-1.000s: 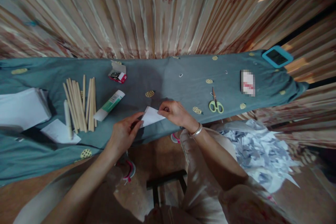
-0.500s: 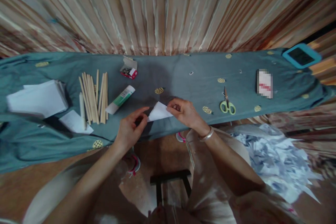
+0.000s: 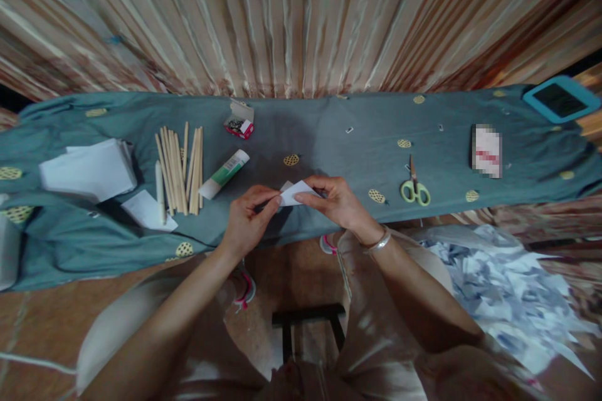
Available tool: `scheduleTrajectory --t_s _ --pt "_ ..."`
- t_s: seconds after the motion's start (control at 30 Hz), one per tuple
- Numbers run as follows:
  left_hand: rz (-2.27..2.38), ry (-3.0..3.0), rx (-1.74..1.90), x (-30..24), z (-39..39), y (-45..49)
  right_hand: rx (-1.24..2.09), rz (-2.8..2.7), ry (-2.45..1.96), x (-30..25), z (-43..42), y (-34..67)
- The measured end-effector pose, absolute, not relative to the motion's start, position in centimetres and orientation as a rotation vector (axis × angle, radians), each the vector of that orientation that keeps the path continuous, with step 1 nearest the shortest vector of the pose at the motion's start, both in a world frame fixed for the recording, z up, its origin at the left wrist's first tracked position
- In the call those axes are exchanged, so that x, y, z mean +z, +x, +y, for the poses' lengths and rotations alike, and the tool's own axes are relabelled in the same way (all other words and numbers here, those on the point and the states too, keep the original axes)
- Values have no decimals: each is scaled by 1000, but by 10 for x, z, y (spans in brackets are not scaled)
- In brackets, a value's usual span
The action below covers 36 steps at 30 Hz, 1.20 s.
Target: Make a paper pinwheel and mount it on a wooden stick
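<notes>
Between my two hands, just above the near part of the cloth-covered table [image 3: 329, 138], is a small folded piece of white paper [image 3: 295, 193]. My left hand [image 3: 250, 214] pinches its left tip between thumb and fingers. At the other end, my right hand [image 3: 336, 200] is closed on the paper, thumb in front and fingers behind. A greyer flap shows behind the front layer. To the left of my hands lies a glue stick [image 3: 224, 174] with a green and white label, tilted on the cloth.
Further left are several thin wooden sticks [image 3: 181, 169], a pale candle-like rod [image 3: 160, 193], a loose paper [image 3: 147, 212] and a paper stack [image 3: 89, 169]. A small red box [image 3: 239, 120] stands open behind. Scissors [image 3: 414, 188], a blurred pack [image 3: 488, 151] and a blue-framed tablet [image 3: 561, 99] lie right; paper scraps [image 3: 512, 294] lie below.
My left fingers have closed onto the paper's left tip. The paper has turned from a pointed triangle to a narrower folded shape. The whole view has shifted slightly.
</notes>
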<state>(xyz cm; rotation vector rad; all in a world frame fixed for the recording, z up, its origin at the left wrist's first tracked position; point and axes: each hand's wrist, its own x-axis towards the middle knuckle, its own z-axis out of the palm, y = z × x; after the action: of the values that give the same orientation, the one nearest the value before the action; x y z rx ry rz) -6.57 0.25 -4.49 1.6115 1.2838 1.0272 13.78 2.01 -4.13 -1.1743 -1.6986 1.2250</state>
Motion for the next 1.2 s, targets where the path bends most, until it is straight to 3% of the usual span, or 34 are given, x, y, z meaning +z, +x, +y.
scheduleTrajectory --t_s 1.2 --pt "1418 1839 1002 -43 11 -84 988 -1580 -1171 -14 21 171"
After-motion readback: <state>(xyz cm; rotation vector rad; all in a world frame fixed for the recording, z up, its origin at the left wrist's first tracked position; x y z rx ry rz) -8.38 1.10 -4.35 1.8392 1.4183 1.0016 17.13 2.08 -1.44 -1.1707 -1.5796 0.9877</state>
